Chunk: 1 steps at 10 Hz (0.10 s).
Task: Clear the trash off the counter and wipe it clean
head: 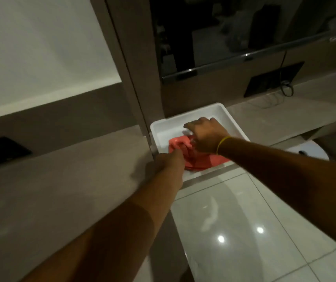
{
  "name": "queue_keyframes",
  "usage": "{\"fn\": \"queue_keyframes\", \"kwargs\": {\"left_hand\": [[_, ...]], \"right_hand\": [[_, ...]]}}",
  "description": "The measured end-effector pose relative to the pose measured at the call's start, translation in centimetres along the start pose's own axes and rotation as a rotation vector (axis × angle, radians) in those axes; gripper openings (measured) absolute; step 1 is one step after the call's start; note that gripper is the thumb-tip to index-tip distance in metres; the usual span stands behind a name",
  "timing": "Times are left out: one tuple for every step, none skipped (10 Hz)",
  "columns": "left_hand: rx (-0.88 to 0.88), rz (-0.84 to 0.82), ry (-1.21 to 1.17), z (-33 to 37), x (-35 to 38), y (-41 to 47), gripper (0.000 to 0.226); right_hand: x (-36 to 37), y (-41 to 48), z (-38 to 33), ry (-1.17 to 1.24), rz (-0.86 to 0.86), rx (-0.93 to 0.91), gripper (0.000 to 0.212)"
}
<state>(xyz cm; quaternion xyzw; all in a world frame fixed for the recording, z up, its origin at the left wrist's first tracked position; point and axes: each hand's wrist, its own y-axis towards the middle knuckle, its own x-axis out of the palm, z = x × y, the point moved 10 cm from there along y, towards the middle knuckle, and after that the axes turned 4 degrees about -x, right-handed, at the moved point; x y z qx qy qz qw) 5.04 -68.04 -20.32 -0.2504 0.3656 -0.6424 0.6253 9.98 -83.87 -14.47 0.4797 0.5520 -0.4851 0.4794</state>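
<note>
Head view: red cloth (197, 159), soft, light, crumpled in white tray (222, 110) on bench (61, 180); left hand (169, 161) pinching its edge, right hand (205, 135) pressing on top; take by bunched folds.

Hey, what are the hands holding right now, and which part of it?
Both hands are on the pink cloth lying in the white tray. The left hand pinches its near-left edge; the right hand covers its far side, grip hidden.

Glossy tiled floor (244, 231), dim grey walls (134, 58)
</note>
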Motion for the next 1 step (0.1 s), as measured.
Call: {"fn": "queue_keyframes", "kwargs": {"left_hand": [[0.542,0.282,0.338,5.51,-6.56,-6.61,0.041]], "right_hand": [[-4.14,-3.17,-5.73,0.086,0.251,-0.122,0.060]]}}
